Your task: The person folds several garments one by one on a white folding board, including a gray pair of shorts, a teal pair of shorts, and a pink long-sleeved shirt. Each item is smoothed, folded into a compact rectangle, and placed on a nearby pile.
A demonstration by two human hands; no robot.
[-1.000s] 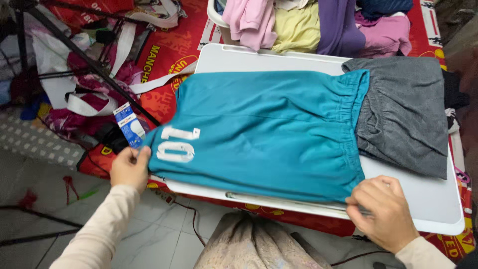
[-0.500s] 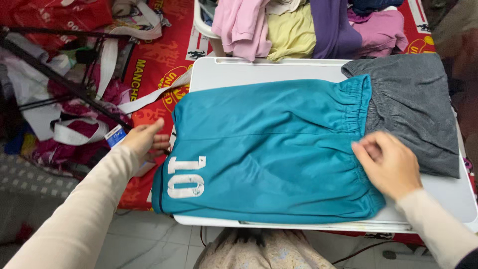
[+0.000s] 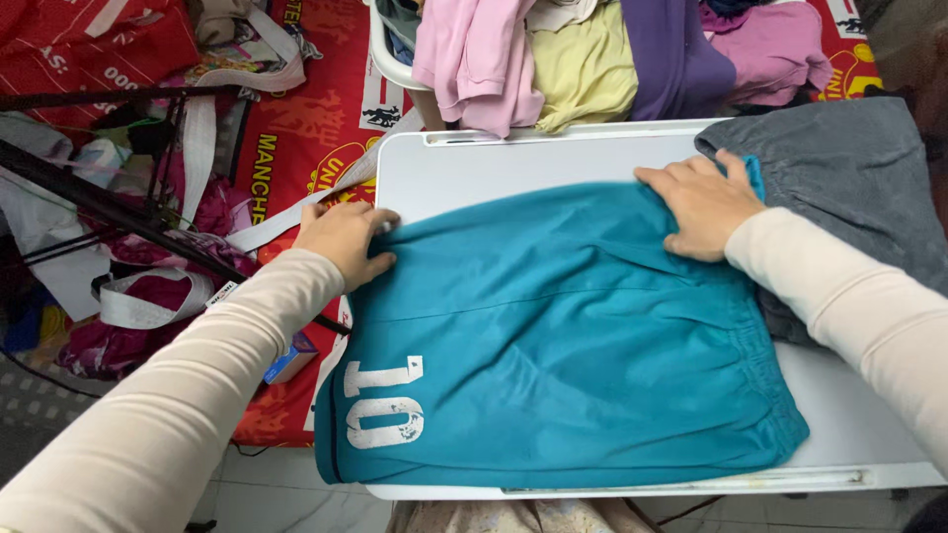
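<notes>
Lying flat across a white folding board, item one: a pair of teal athletic shorts, waistband to the right, a white printed numeral on the leg hem at lower left. The near edge sits along the board's front rim; the far edge is in hand.

Left hand: fingers closed on the far left corner of the shorts, at the leg hem. Right hand: palm down, fingers curled over the far right corner at the waistband, which is lifted slightly off the board. The two hands are well apart, one at each far corner, both gripping cloth.

Step in hand, by judgement: the start of a lengthwise fold, far edge about to be drawn toward the near edge. The next move would call for both corners travelling evenly, so that the hem and waistband meet their near counterparts without a skew.

Item two: dark grey shorts, partly beneath the teal waistband, at the board's right end.

Item three: a white laundry basket beyond the board, holding pink, yellow and purple garments.

Item four: a red printed sheet under everything, with white straps, a black tripod leg and loose cloth at left. Tiled floor shows below.
</notes>
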